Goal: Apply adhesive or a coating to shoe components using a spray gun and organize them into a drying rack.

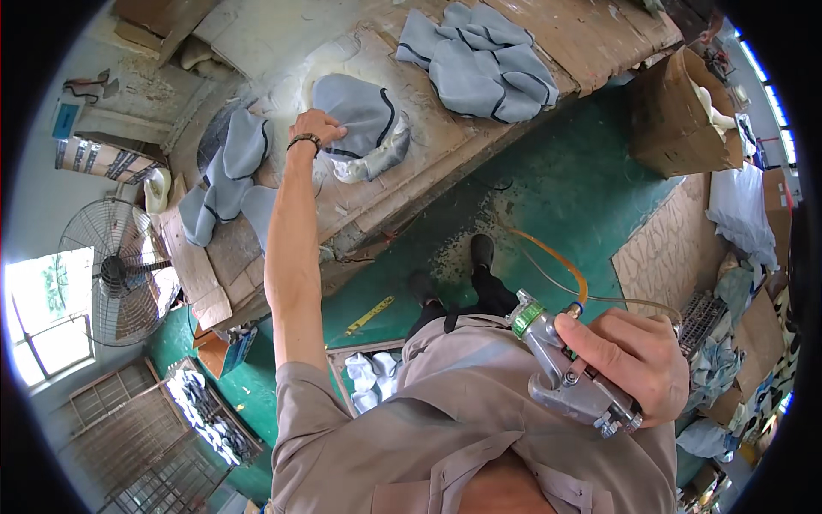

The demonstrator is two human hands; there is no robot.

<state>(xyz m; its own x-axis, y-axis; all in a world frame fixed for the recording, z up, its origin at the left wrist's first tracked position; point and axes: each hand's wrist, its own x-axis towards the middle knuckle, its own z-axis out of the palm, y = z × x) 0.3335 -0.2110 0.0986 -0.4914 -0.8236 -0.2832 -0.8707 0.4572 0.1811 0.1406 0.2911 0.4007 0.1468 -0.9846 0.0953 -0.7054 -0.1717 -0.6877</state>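
Upper left of centre: left hand [317, 127], fingers slightly bent on a grey, black-trimmed fabric piece [353, 107] on worn brown tabletop [445, 144]; cannot tell whether pinching. Lower right: right hand [632, 355], fingers wrapped round a green-collared silver metal spray gun [575, 377]. Upper centre: rumpled grey fabric heap [484, 68].

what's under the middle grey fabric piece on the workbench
A curved silvery-white piece shows along the lower right edge of the grey fabric piece, on the workbench. Whether it runs on beneath can't be told: the fabric covers whatever lies there.
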